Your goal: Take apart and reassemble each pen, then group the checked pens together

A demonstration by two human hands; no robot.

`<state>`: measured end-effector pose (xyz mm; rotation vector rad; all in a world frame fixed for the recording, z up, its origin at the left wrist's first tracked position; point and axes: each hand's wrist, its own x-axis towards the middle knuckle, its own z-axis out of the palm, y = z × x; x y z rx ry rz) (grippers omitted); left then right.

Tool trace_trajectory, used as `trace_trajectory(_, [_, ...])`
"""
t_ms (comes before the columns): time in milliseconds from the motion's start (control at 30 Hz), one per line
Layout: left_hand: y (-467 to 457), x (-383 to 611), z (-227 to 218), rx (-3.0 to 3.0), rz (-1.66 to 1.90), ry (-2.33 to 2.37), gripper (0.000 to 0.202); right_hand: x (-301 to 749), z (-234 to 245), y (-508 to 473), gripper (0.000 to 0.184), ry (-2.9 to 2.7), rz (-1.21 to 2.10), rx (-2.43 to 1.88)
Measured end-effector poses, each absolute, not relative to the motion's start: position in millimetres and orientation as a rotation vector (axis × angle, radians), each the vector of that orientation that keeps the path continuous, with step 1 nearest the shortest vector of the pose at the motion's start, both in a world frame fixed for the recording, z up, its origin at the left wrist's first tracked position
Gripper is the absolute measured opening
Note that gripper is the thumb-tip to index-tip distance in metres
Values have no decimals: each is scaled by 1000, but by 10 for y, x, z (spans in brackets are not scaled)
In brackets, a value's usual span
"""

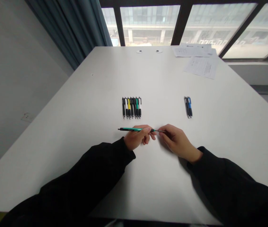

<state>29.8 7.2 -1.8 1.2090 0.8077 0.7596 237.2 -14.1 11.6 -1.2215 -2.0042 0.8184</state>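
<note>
My left hand (137, 137) clenches a slim green-and-black pen (134, 129) by the barrel; my right fingertips (161, 131) pinch its metal tip. It runs crosswise, nearer me than a row of multicoloured plastic pens (131, 107) on the white table (89, 126).

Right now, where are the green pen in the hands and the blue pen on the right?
Green pen (129, 129), head view, point on its green barrel.
Blue pen (189, 104), head view, point on its blue barrel.
</note>
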Motion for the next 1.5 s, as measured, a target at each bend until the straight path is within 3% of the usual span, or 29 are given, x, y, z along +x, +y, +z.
trace_trajectory(400, [116, 387, 96, 1081, 741, 906, 36, 2153, 12, -101, 13, -2350, 368, -1340])
trace_trajectory(533, [137, 388, 85, 989, 770, 927, 30, 2118, 6, -76, 20, -2383, 300, -1322])
trace_trajectory(767, [169, 359, 76, 796, 839, 818, 24, 2128, 39, 45, 36, -2339, 366, -1171])
trace_trajectory(1333, [176, 309, 59, 615, 805, 812, 25, 2116, 38, 120, 51, -2189, 670, -1033])
trace_trajectory(1500, [187, 283, 98, 542, 795, 835, 27, 2189, 64, 110, 67, -2080, 785, -1007])
